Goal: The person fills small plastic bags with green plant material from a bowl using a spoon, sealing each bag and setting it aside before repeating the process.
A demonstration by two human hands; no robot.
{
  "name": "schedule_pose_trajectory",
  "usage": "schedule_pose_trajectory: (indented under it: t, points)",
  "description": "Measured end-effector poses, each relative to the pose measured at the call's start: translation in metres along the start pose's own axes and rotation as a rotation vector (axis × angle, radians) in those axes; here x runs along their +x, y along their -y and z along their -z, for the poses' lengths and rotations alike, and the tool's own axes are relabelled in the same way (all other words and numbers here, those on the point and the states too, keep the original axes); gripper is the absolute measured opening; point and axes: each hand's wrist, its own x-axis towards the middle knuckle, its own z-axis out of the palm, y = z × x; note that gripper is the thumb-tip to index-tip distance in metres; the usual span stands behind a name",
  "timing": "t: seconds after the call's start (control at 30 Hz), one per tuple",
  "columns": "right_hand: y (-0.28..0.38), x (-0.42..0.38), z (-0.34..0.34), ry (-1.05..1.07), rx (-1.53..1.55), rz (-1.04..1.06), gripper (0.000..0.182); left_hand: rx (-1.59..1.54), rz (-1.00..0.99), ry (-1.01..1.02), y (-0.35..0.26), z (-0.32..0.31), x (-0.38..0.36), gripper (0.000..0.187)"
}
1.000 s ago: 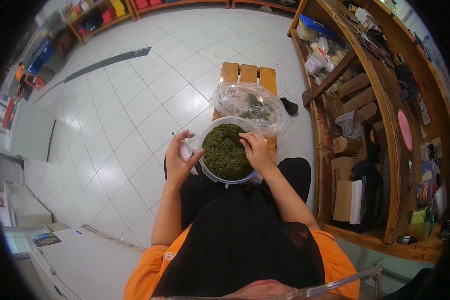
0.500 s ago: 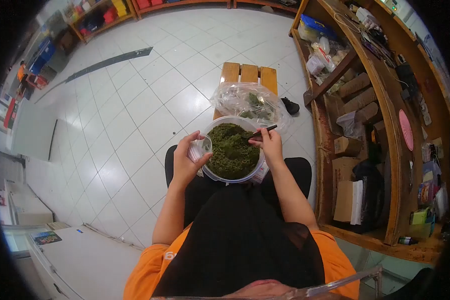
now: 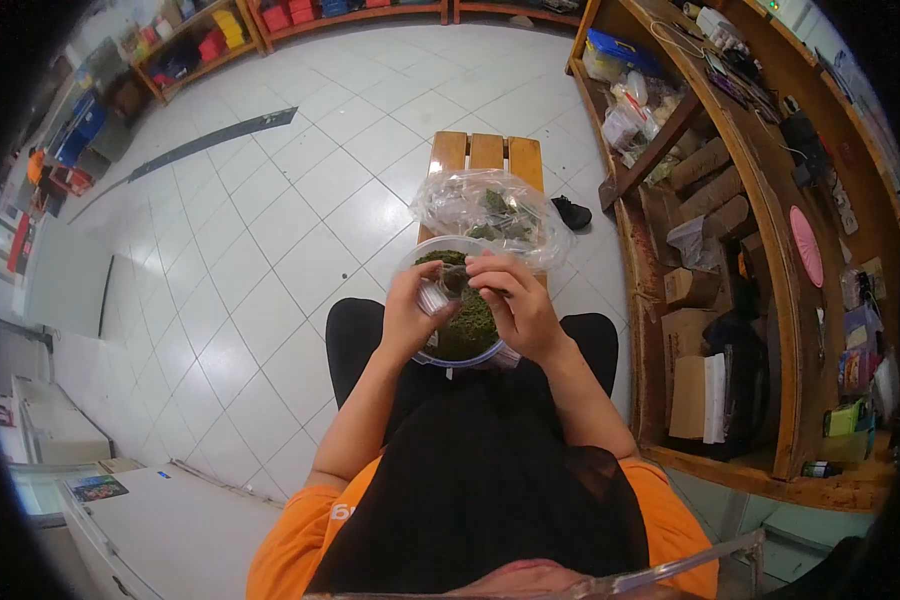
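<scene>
My left hand (image 3: 402, 318) is wrapped around a small clear plastic cup (image 3: 433, 297), tilted with its mouth toward the right. Dark green-brown matter (image 3: 454, 279) shows at that mouth. Close against it, my right hand (image 3: 522, 300) has its fingers bent around a black-handled utensil (image 3: 498, 292), mostly covered by the fingers; its working end cannot be made out. Beneath both hands, a round translucent tub (image 3: 432, 359) holds crumbled green, moss-like plant matter (image 3: 475, 328). The hands hide part of it.
Behind the tub, a clear plastic bag (image 3: 540, 220) with green pieces lies on a slatted wooden stool (image 3: 486, 150). A black shoe (image 3: 572, 212) is beside the stool on the tiled floor. Wooden shelving (image 3: 610, 180) with boxes and bags stands at right, a white cabinet (image 3: 180, 540) at lower left.
My right hand has moved left, bringing the utensil from the plant matter up to the cup's mouth. My left hand has shifted slightly right with the cup, where dark matter now shows.
</scene>
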Motion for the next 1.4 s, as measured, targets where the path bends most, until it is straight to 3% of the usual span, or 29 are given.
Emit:
schedule_pose_trajectory:
  t: [0.13, 0.23, 0.3, 0.37, 0.43, 0.47, 0.57, 0.7, 0.77, 0.83, 0.87, 0.93, 1.07, 1.13, 1.27, 1.33, 1.37, 1.4]
  points:
    - [-0.003, -0.009, -0.006, -0.219, 0.281, -0.067, 0.009, -0.223, 0.079, -0.117, 0.01, -0.003, -0.009, 0.066]
    - [-0.006, -0.016, -0.014, -0.111, 0.159, -0.228, 0.011, -0.149, 0.025, -0.218, 0.015, -0.007, -0.014, 0.064]
    - [-0.005, -0.016, -0.03, 0.148, 0.025, -0.279, 0.017, -0.163, 0.004, -0.233, 0.02, -0.009, -0.016, 0.063]
    - [-0.015, -0.023, -0.04, 0.113, 0.026, -0.283, 0.018, -0.173, -0.015, -0.248, 0.023, -0.007, -0.017, 0.062]
    - [-0.021, -0.024, -0.044, 0.061, 0.017, -0.301, 0.023, -0.098, 0.04, -0.236, 0.008, 0.001, -0.015, 0.045]
    - [-0.023, -0.027, -0.045, 0.062, 0.017, -0.301, 0.023, -0.098, 0.041, -0.237, 0.011, 0.005, -0.015, 0.045]
    - [-0.016, -0.022, -0.044, -0.005, 0.019, -0.388, 0.024, -0.122, -0.028, -0.188, 0.005, 0.017, -0.013, 0.009]
    - [-0.019, -0.023, -0.049, 0.018, -0.003, -0.454, 0.023, -0.072, -0.042, -0.146, 0.004, 0.028, -0.014, 0.014]
    - [-0.022, -0.022, -0.051, 0.024, -0.059, -0.422, 0.023, 0.151, -0.183, -0.13, 0.003, 0.032, -0.011, 0.017]
    - [-0.024, -0.018, -0.051, 0.097, -0.194, -0.151, 0.023, 0.194, -0.209, -0.127, -0.006, 0.031, -0.01, 0.014]
    - [-0.024, -0.017, -0.052, 0.098, -0.194, -0.152, 0.023, 0.237, -0.238, -0.12, -0.01, 0.031, -0.01, 0.013]
    - [-0.024, -0.015, -0.054, 0.213, -0.17, -0.193, 0.013, 0.255, -0.255, -0.107, -0.012, 0.034, -0.008, 0.013]
    - [-0.025, -0.015, -0.058, 0.204, -0.196, -0.227, 0.01, 0.292, -0.288, -0.075, -0.016, 0.045, -0.004, 0.012]
    - [-0.031, -0.018, -0.061, 0.23, -0.19, -0.344, 0.02, 0.293, -0.268, -0.073, -0.016, 0.05, -0.004, 0.015]
    - [-0.037, -0.019, -0.064, 0.208, -0.157, -0.374, 0.026, 0.173, -0.148, -0.045, -0.015, 0.052, -0.003, 0.015]
    - [-0.032, -0.012, -0.065, 0.116, 0.218, -0.467, 0.026, 0.113, -0.112, -0.029, -0.014, 0.054, -0.004, 0.016]
    - [-0.038, -0.015, -0.064, 0.116, 0.219, -0.471, 0.026, 0.053, -0.077, -0.012, -0.014, 0.054, -0.006, 0.017]
    - [-0.05, -0.021, -0.06, 0.194, 0.225, -0.613, 0.027, 0.053, -0.076, -0.009, -0.018, 0.053, -0.006, 0.017]
